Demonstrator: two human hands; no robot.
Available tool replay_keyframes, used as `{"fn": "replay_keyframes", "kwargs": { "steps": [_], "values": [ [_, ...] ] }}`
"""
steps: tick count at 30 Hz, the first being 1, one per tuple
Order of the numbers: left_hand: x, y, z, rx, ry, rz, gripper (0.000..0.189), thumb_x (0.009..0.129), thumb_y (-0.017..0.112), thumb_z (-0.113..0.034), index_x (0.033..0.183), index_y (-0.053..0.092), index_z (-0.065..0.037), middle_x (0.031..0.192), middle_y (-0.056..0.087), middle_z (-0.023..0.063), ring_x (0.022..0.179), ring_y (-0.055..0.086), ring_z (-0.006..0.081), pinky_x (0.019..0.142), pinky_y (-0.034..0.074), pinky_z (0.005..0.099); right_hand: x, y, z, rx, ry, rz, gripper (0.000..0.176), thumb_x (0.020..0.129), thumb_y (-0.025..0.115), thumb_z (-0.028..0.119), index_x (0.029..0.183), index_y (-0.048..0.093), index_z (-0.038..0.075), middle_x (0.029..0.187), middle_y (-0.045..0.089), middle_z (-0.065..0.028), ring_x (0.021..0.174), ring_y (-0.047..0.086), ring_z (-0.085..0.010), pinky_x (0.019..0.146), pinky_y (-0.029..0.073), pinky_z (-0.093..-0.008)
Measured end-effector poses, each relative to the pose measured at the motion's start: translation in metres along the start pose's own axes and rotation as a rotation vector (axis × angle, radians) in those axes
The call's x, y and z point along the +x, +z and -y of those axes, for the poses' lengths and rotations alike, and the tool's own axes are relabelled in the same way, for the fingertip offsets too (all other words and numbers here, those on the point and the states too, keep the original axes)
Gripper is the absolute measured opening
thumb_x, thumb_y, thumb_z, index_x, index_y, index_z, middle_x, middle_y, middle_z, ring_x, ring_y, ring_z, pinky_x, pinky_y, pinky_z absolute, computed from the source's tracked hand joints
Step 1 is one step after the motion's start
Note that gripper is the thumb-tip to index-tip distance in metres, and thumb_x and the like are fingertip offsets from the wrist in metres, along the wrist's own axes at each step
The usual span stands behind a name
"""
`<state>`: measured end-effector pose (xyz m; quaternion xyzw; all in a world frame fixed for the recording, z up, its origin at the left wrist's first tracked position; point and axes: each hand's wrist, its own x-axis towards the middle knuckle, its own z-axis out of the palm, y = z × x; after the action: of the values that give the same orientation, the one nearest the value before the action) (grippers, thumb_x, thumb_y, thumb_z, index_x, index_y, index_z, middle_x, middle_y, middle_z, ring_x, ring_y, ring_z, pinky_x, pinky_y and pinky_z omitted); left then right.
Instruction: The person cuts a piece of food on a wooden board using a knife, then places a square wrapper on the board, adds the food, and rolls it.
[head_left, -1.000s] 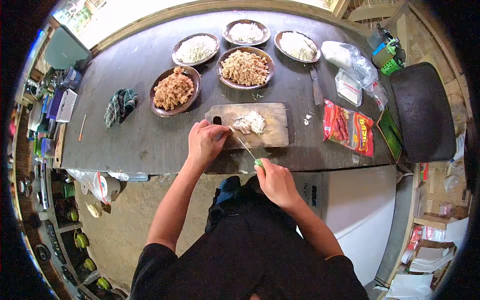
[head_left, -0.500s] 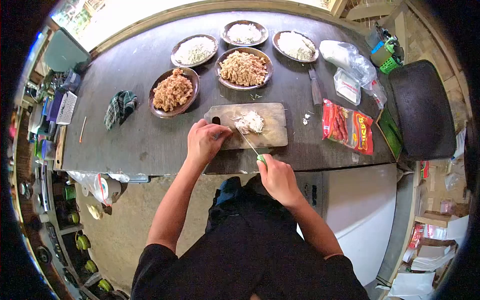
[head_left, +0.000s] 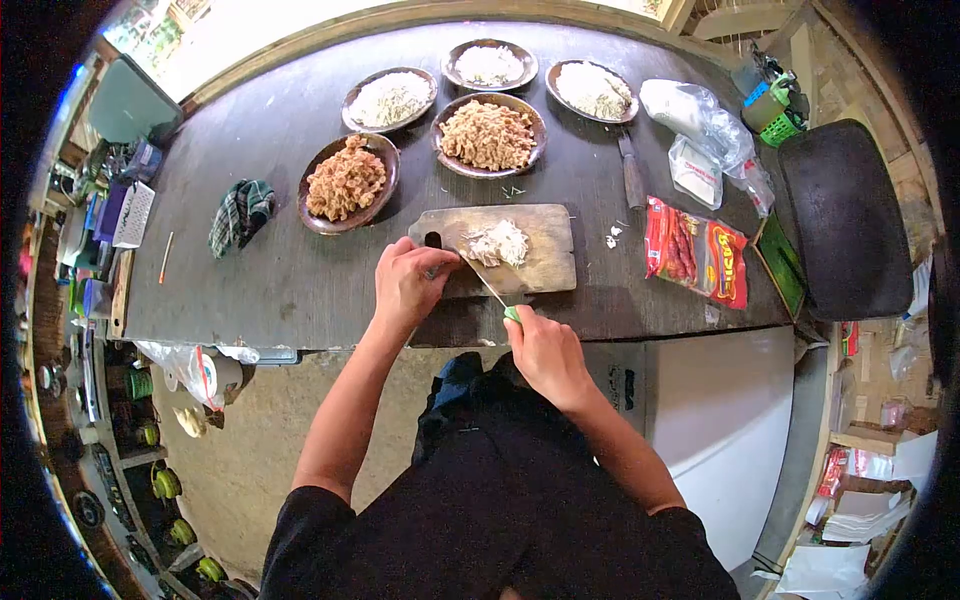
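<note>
A wooden cutting board (head_left: 548, 270) lies near the table's front edge, with a small heap of pale chopped shreds (head_left: 497, 244) on it. My right hand (head_left: 548, 352) is closed around the green handle of a knife (head_left: 490, 287). Its thin blade slants up and left over the board, the tip beside my left fingertips. At the board's left end, my left hand (head_left: 408, 285) pinches with fingers and thumb together. Whatever small piece they hold is hidden by the fingers.
Beyond the board stand brown plates of crumbly brown food (head_left: 345, 185) and of white shreds (head_left: 390, 100). To the right lie a second knife (head_left: 632, 172), a red packet (head_left: 695, 255) and plastic bags (head_left: 695, 120). A checked cloth (head_left: 241, 218) is at left.
My right hand and the knife have shifted slightly left, bringing the blade closer to my left fingertips. My left hand has barely moved.
</note>
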<state>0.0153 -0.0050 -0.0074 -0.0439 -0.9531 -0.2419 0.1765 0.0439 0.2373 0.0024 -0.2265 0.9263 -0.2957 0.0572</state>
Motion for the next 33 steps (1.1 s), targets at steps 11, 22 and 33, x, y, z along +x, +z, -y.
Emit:
{"fn": "replay_keyframes", "kwargs": {
  "steps": [11,22,33],
  "values": [
    [-0.002,0.009,0.007,-0.073,0.008,-0.064,0.015,0.073,0.086,-0.013,0.088,0.082,-0.016,0.088,0.078,0.0002,0.077,0.061,0.022,0.073,0.053,0.0339,-0.005,-0.007,0.0,0.106,0.027,0.054,0.019,0.103,0.059,0.023,0.106,0.061,0.004,0.079,0.069,-0.0227,0.077,0.068,-0.0442,0.065,0.053,-0.0529],
    [0.002,0.004,0.004,-0.05,-0.011,-0.03,0.015,0.073,0.087,-0.016,0.087,0.083,-0.018,0.082,0.076,0.0012,0.072,0.06,0.02,0.068,0.053,0.034,0.002,-0.003,-0.002,0.022,-0.015,-0.005,0.023,0.104,0.055,0.026,0.101,0.057,0.004,0.079,0.07,-0.0223,0.073,0.07,-0.0443,0.064,0.056,-0.0545],
    [0.002,0.002,0.001,-0.069,-0.059,-0.017,0.011,0.076,0.084,-0.02,0.086,0.082,-0.016,0.086,0.078,0.002,0.077,0.063,0.0231,0.075,0.053,0.0355,-0.008,-0.003,0.005,0.05,0.045,0.061,0.02,0.103,0.058,0.023,0.103,0.059,0.003,0.079,0.069,-0.0217,0.074,0.068,-0.0439,0.063,0.053,-0.0535]
  ]
}}
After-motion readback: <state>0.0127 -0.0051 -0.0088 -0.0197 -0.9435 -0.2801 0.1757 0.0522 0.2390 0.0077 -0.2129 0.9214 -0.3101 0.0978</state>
